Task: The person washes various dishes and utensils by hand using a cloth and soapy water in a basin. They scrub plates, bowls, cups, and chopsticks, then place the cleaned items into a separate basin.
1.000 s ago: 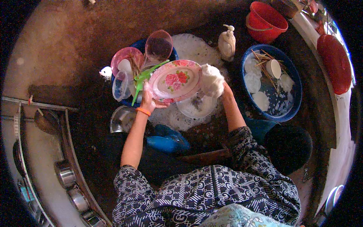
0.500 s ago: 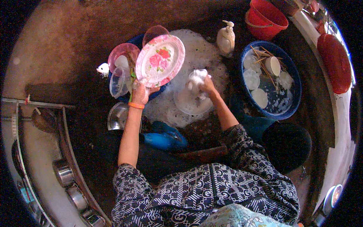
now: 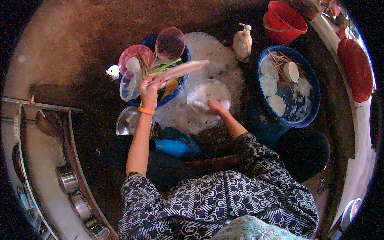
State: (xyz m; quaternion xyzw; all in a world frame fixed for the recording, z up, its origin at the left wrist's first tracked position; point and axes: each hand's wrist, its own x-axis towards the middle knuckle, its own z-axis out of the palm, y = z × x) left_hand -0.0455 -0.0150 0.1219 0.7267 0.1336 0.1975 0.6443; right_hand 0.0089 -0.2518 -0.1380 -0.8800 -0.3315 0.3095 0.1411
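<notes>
My left hand [image 3: 149, 93], with an orange band at the wrist, grips the near end of an oval pink-rimmed plate [image 3: 186, 70]. The plate is tipped almost edge-on over a blue tub [image 3: 176, 93] full of dishes. My right hand [image 3: 216, 107] reaches down into a clear round bowl [image 3: 203, 86] with white suds in it. Its fingers look closed, but whatever they hold is hidden in the foam. Around the bowl spreads a sheet of soapy water [image 3: 206, 48] on the floor.
Pink and clear bowls, a wooden spoon [image 3: 170, 88] and chopsticks crowd the blue tub. At right, another blue tub [image 3: 319, 94] holds water, white dishes, a cup and chopsticks. A pump bottle [image 3: 242, 44] and red bucket [image 3: 286, 24] stand beyond. A metal bowl [image 3: 130, 122] lies near my left forearm.
The plate has turned from showing its flowered face to nearly edge-on. My right hand, with a foamy lump in it earlier, has moved down and nearer into the clear bowl.
</notes>
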